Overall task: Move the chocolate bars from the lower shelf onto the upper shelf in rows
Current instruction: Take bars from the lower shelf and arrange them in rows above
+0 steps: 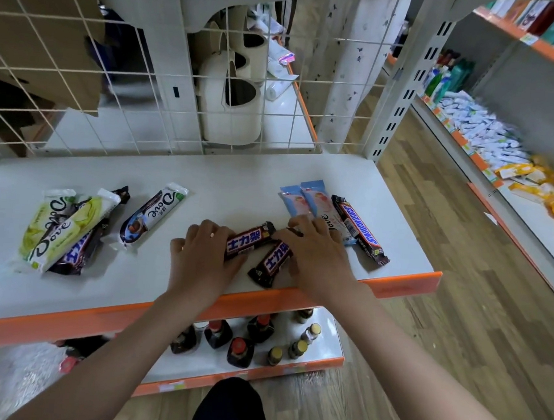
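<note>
Spanning most of the view, the white upper shelf (206, 177) with its orange front edge carries every chocolate bar in sight; the lower shelf (323, 332) beneath shows only dark bottles (241, 352), so the transfer looks largely done and the arranging remains. At the left lies an untidy heap (66, 231) of green-white and dark bars, overlapping and skewed. A single blue-and-white bar (151, 216) lies just beside it, tilted. At the right, two pale blue bars (305, 198) and a brown bar (359, 233) sit side by side, a row begun. The left hand (202, 257) grips one dark bar (250, 240) at its near end; the right hand (317, 250) rests with spread, relaxed fingers over a second dark bar (269, 262).

The risks, by my judgement: the second dark bar lies close to the front edge and could be nudged off if the right hand sweeps towards the body. The right hand also covers the near ends of the pale blue bars, so straightening could skew that row.
</note>
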The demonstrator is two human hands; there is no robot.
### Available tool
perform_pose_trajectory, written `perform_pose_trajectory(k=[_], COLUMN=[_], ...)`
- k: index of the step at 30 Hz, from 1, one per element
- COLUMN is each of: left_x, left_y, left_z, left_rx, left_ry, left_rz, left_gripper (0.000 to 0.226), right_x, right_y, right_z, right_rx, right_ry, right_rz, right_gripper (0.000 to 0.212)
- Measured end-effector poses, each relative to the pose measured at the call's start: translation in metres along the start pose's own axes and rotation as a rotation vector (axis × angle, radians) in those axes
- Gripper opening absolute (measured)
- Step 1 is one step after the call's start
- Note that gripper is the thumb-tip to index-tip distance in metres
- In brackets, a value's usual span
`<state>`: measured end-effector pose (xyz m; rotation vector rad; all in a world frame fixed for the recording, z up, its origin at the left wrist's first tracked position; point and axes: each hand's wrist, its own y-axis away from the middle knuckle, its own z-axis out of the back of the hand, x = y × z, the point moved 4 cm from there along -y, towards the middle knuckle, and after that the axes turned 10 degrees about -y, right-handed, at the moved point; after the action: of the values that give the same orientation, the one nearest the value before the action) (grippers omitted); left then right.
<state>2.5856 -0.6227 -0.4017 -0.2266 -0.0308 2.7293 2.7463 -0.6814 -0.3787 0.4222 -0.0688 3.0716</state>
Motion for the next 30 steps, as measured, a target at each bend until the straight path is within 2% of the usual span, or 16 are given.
perform_pose_trajectory(k=[4,7,10,15,20,30], left_x=[0.0,0.002,0.005,0.0,-0.016,-0.042], left_y=[0.001,0.004,0.01,0.028,0.047,0.086], left_z=[0.001,0.006,0.02,0.062,0.111,0.203], left_rx=[-0.002,0.014,0.001,-0.062,-0.079,-0.046], left_ry=[0.032,0.055,0.073,0.09,0.087,0.099], left_rz=[-0.032,-0.02,-0.003,-0.013,-0.029,-0.087], left_gripper=[0.029,0.029,0.028,0.028,0.027,0.031], right_x=[-0.001,0.001,0.006,0.025,0.038,0.071], right_y=[-0.004,0.0,0.012,0.039,0.065,0.114], right_z=[0.004,0.005,0.016,0.057,0.101,0.192], right_rx=[0.027,0.117,0.142,-0.038,-0.109,-0.232], right_ry=[0.037,0.069,0.089,0.085,0.101,0.09], right_rz=[0.084,0.153,0.126,0.084,0.045,0.094], right_gripper=[0.035,0.042,0.055,0.02,0.032,0.034])
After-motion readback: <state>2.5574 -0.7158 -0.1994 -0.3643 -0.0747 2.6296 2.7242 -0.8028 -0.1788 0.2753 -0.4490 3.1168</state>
